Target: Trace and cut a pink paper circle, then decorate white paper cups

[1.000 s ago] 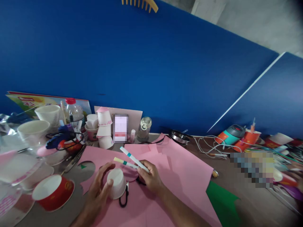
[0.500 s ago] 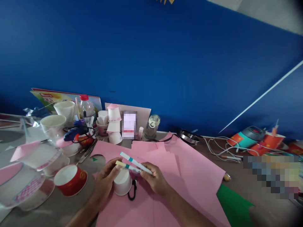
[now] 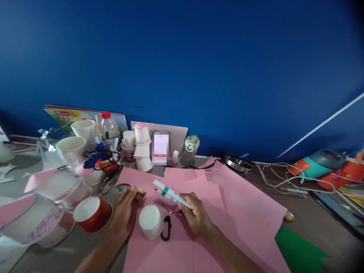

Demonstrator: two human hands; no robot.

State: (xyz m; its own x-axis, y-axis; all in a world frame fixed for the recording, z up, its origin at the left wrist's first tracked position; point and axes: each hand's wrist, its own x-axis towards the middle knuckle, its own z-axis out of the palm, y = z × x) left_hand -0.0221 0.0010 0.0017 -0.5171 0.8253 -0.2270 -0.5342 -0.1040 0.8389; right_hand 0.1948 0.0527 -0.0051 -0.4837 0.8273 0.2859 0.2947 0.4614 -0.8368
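My right hand (image 3: pixel 196 214) is closed around two white marker pens (image 3: pixel 173 196) with teal bands, above the pink paper (image 3: pixel 210 242). One pen's tip is bare and dark; the other has a pale end. Pinched in the fingers of my left hand (image 3: pixel 127 206) is a small pale-yellow marker cap (image 3: pixel 140 190), clear of the pens. Between my hands a white paper cup (image 3: pixel 151 223) stands upside down on the paper. Black-handled scissors (image 3: pixel 166 229) lie just right of the cup, partly hidden.
To the left are a red paper bowl (image 3: pixel 91 214), several white cups, and a glue gun (image 3: pixel 96 159) with its cable. Stacked cups (image 3: pixel 143 151), a phone (image 3: pixel 161 148) and a glass jar (image 3: pixel 190 149) stand by the blue wall. Cables, tape (image 3: pixel 236 163) and green paper (image 3: pixel 300 250) lie right.
My left hand has drawn left, away from the pens, taking the yellow cap off one and baring its dark tip. Both pens stay in my right hand. The camera view has turned slightly left.
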